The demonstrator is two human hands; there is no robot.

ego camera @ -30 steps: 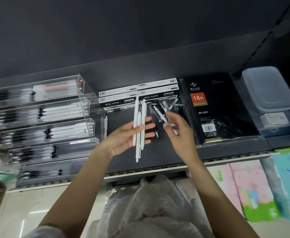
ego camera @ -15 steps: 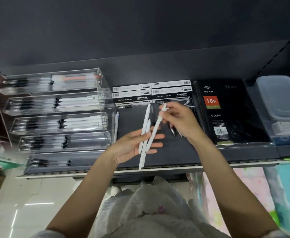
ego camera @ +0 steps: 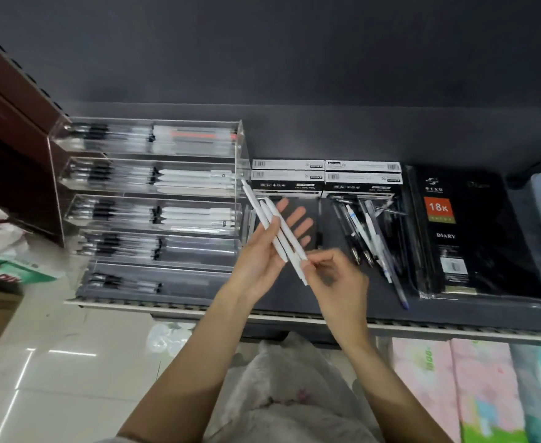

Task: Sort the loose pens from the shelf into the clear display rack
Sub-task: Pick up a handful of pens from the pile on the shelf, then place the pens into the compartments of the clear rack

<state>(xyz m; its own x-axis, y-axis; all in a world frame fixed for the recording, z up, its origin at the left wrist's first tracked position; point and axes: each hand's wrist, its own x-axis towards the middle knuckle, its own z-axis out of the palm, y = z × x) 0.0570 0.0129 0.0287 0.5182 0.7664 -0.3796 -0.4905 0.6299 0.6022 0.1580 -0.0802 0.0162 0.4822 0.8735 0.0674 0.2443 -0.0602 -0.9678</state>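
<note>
Beside rack, left hand holds white pens; right hand pinches tips.

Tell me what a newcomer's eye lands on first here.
First, the white pens fanned across the left hand mid-frame, with the right hand pinching their lower ends. Next, the clear display rack at left and the loose pens heaped beside a black diary.

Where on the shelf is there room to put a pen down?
Bare dark shelf shows at the front edge, between the clear display rack and the loose pens, below both hands. A second patch lies behind the left hand, before the pen boxes. The pen heap beside the diary is crowded.
</note>
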